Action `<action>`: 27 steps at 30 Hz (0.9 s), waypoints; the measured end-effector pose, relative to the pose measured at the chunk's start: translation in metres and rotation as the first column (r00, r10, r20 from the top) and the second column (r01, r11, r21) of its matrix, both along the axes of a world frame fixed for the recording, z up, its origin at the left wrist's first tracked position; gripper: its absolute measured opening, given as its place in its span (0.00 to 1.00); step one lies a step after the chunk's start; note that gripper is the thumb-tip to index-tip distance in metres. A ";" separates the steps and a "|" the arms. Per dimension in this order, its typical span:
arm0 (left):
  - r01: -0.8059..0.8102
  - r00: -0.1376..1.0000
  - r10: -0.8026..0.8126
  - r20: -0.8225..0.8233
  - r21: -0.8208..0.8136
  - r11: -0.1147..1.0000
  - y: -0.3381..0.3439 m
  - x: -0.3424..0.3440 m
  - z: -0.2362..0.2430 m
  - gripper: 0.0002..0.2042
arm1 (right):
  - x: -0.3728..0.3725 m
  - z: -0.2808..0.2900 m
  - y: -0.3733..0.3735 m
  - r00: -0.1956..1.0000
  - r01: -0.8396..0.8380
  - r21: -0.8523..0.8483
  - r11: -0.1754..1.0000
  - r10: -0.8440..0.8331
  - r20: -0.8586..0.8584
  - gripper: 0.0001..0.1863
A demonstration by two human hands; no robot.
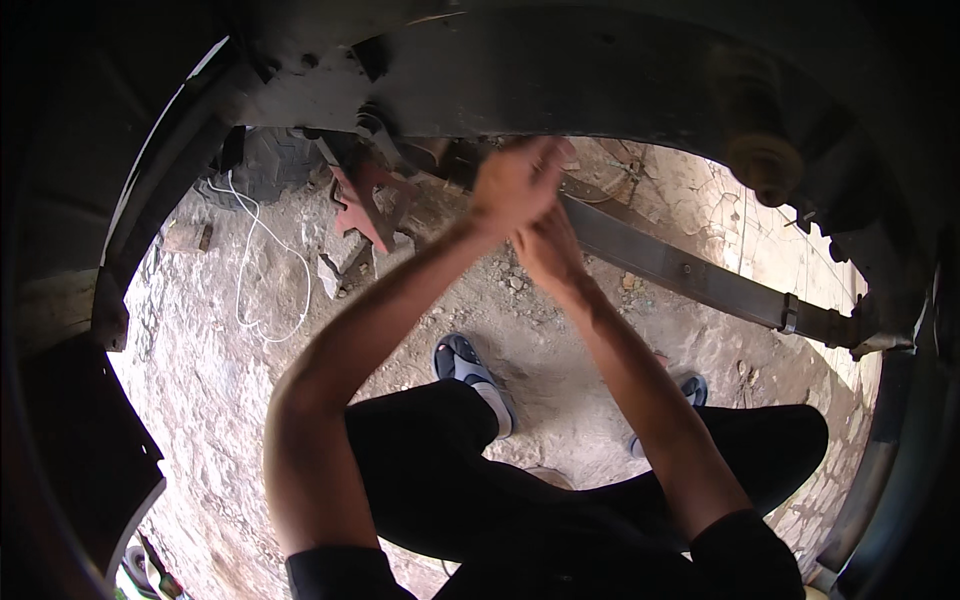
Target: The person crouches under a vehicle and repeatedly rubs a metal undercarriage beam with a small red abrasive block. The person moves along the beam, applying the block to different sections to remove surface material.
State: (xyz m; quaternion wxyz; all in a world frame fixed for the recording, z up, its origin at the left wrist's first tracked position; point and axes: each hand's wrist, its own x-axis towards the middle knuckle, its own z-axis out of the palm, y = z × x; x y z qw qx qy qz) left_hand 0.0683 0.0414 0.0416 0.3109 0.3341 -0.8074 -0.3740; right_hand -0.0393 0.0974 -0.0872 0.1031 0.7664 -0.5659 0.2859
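Observation:
Both bare hands are raised and close together under the dark vehicle frame rail. My left hand is the farther one and smeared by motion, so its fingers cannot be made out. Just below it, my right hand looks closed, its fingertips partly covered by the left hand. Whatever lies between them is hidden. A long grey metal bar, like a leaf spring, runs from beside the hands to the lower right, with a clamp around it.
A red metal stand is left of the hands, near a dark tyre. White cord lies looped on the rough, stony ground. A yellowish round fitting hangs at the upper right. Dark bodywork curves around both sides.

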 end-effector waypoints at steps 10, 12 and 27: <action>0.388 0.766 -0.599 -0.231 -0.577 0.719 0.127 0.020 -0.015 0.12 | 0.045 0.019 -0.012 0.996 0.068 0.122 0.990 -0.074 0.047 0.44; 0.365 0.753 -0.585 -0.301 -0.549 0.752 0.135 0.011 0.003 0.12 | 0.034 0.021 -0.017 0.999 0.037 0.147 0.988 -0.039 0.010 0.36; 0.825 0.520 -0.851 0.071 0.217 0.522 0.106 -0.012 0.002 0.19 | 0.019 0.023 -0.004 0.991 0.055 0.186 0.981 -0.031 -0.129 0.47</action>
